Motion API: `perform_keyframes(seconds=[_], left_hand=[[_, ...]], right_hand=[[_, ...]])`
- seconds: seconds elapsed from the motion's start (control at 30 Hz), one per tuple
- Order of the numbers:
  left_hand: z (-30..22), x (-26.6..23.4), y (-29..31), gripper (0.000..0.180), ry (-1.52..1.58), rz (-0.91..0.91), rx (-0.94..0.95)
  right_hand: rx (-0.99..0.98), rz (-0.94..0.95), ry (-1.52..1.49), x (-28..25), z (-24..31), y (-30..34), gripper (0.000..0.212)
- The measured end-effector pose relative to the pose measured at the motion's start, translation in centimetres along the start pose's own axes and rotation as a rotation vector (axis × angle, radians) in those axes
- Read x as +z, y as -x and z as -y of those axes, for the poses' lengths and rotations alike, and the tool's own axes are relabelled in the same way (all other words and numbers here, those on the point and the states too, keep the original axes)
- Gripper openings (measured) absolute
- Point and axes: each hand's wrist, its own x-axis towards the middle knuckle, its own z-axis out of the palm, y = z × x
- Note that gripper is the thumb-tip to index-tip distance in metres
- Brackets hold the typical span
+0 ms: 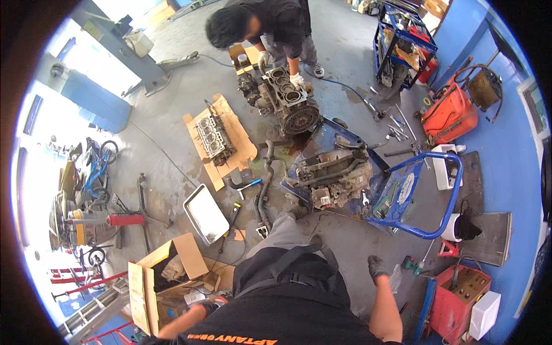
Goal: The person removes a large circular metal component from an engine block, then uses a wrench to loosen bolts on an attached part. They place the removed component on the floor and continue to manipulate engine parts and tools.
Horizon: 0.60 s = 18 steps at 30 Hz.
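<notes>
Cardboard box (190,257): brown, flaps spread; seen on the floor (357,246) at 10 o'clock from the left grip (209,308). Whether that dark-gloved grip is closed on anything cannot be told. Cordless drill (410,265): green and black, seen at 3 o'clock from the right grip (377,268), also dark-gloved, its finger state unreadable. Clear plastic bag (396,278) noted just beside, at 4 o'clock. Crumpled brown bundle (173,269) contained in the box. Shallow white tray (206,215), dark-rimmed, placed at 1 o'clock from the box.
</notes>
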Motion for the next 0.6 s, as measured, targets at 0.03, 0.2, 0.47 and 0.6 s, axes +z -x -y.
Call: perform_keyframes(seconds=[0.03,0.2,0.47,0.6], left_hand=[[-1.0,3.3,0.5,0.046,0.062,-0.005,-0.009],[-5.6,12.3,-0.1,0.046,0.301,-0.04,0.004],[-9.8,2.9,-8.6,0.047,0.291,-0.197,0.189],[-11.0,-8.8,-12.4,0.045,0.342,-0.423,0.064]], right_hand=[[0.033,-0.05,-0.054,-2.4,2.0,-0.6,0.05],[-0.057,-0.176,0.092,-9.5,10.4,-4.6,0.044],[-0.539,-0.152,0.185,-7.3,22.6,-11.8,0.04],[-0.546,-0.037,0.233,-8.0,25.0,-9.9,0.037]])
